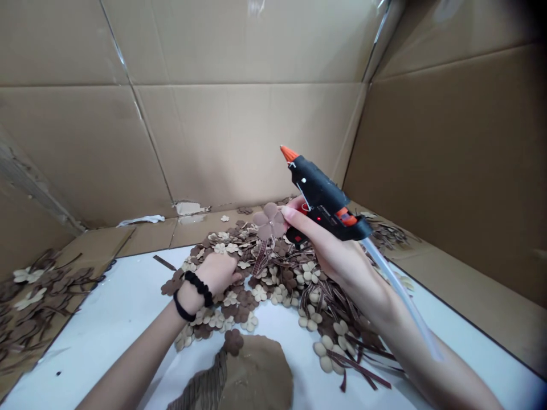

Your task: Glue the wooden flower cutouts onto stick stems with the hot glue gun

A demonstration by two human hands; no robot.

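My right hand (325,236) is wrapped round a black hot glue gun (320,191) with an orange nozzle pointing up and left. Between thumb and finger of the same hand is a brown fabric flower (270,221), with a checked ribbon hanging below it. A clear glue stick (401,296) trails from the gun's back along my forearm. My left hand (217,270), with dark bands at the wrist, reaches down into a heap of brown and cream fabric flowers (280,295). Its fingers curl downward among them; the fingertips are hidden.
The heap lies on a white board (137,285). In front is a brown cardboard piece (260,373) with a ridged edge, a dark flower (233,341) at its corner. More flowers with ribbons (38,296) lie at far left. Cardboard walls (248,131) enclose the back and right.
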